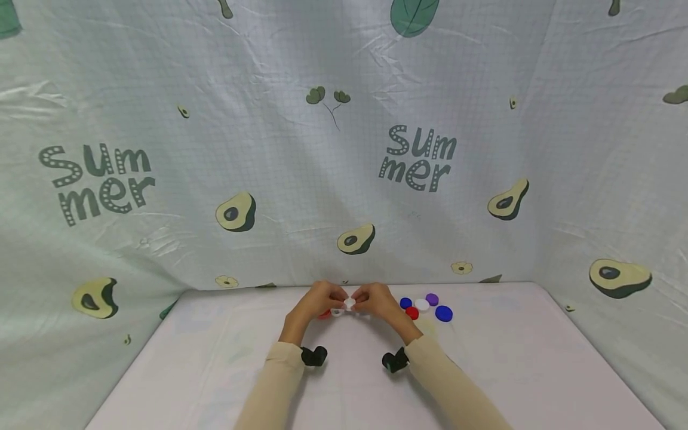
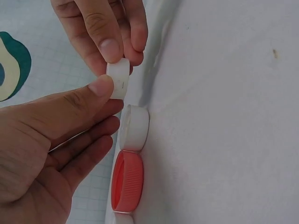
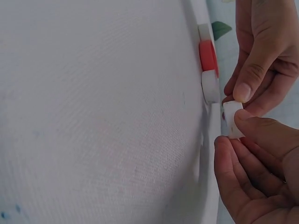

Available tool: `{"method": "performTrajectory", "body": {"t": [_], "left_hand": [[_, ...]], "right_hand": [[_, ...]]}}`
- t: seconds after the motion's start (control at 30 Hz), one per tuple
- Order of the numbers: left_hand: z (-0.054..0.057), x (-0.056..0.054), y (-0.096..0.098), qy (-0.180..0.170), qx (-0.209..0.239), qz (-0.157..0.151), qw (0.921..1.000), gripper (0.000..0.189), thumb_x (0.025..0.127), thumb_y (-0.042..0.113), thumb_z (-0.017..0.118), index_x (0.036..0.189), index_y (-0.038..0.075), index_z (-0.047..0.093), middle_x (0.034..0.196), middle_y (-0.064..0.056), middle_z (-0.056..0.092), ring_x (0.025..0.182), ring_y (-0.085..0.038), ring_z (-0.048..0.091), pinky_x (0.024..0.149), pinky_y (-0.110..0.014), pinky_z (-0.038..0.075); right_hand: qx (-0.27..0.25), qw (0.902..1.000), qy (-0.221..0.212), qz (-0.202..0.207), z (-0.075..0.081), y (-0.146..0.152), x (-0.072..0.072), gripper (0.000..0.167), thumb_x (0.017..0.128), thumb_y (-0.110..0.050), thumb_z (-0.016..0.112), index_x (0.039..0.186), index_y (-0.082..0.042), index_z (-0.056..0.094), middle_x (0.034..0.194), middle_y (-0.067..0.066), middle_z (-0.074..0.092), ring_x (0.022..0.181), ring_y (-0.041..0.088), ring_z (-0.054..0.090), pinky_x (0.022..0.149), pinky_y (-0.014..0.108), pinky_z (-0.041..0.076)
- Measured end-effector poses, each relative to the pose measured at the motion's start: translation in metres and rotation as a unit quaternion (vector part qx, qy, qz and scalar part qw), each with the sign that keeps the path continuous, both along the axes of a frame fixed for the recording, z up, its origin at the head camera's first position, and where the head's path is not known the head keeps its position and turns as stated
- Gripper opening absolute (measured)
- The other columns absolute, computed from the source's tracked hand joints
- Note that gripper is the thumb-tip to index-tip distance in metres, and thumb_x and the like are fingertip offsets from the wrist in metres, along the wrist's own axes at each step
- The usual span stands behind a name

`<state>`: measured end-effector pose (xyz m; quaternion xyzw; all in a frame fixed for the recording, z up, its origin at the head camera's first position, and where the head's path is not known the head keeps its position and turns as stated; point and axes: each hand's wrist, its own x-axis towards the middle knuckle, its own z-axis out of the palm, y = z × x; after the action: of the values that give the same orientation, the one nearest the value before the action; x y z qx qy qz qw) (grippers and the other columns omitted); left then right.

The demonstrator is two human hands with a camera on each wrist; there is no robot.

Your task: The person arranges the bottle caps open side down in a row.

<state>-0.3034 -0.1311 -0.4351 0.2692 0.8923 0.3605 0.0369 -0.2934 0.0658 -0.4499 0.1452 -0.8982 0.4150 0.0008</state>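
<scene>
A small white bottle cap [image 1: 349, 304] is pinched between both hands near the far side of the table. My left hand [image 2: 51, 140] holds it from one side with thumb and fingertips. From the other side my right hand [image 3: 261, 172] pinches the same cap. In the left wrist view a second white cap [image 2: 135, 128] stands just below the held one. Touching it in a row is a red ribbed cap [image 2: 127, 182], then another white cap [image 2: 123, 219], partly cut off by the frame.
To the right of my right hand lie a blue cap [image 1: 405, 303], a red cap [image 1: 412, 313], a white cap [image 1: 421, 305], a purple cap [image 1: 432, 299] and a larger blue cap [image 1: 444, 313]. A printed curtain [image 1: 290, 179] hangs behind the white table [image 1: 226, 358].
</scene>
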Motion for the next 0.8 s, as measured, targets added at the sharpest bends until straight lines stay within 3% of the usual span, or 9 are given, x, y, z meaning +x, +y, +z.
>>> {"method": "performTrajectory", "body": {"t": [0.23,0.47,0.8], "left_hand": [[-0.006,-0.005,0.001,0.008,0.001,0.011,0.9999,0.016,0.086,0.006,0.080,0.101,0.001,0.078,0.093,-0.007,0.077,0.087,-0.017,0.072,0.082,-0.031,0.058],[-0.012,-0.007,-0.001,0.000,0.011,0.003,0.9999,0.014,0.087,0.005,0.079,0.100,0.001,0.077,0.093,-0.009,0.077,0.086,-0.017,0.071,0.080,-0.031,0.057],[-0.013,-0.002,0.002,-0.041,0.018,0.022,0.9988,0.014,0.086,0.002,0.079,0.100,0.001,0.076,0.090,-0.005,0.074,0.075,-0.010,0.061,0.062,-0.023,0.050]], "right_hand": [[-0.010,0.9996,-0.025,-0.006,-0.002,-0.001,-0.004,0.020,0.082,-0.007,0.085,0.099,-0.003,0.076,0.085,0.004,0.074,0.071,0.012,0.066,0.064,0.026,0.056],[-0.012,0.9990,-0.041,-0.014,-0.007,-0.001,-0.007,0.021,0.082,-0.009,0.085,0.100,-0.003,0.077,0.086,0.004,0.075,0.069,0.011,0.063,0.063,0.025,0.056],[-0.009,0.9983,-0.052,-0.024,-0.012,-0.004,-0.006,0.020,0.080,-0.006,0.086,0.098,-0.002,0.078,0.087,0.003,0.074,0.071,0.012,0.061,0.068,0.026,0.058]]}}
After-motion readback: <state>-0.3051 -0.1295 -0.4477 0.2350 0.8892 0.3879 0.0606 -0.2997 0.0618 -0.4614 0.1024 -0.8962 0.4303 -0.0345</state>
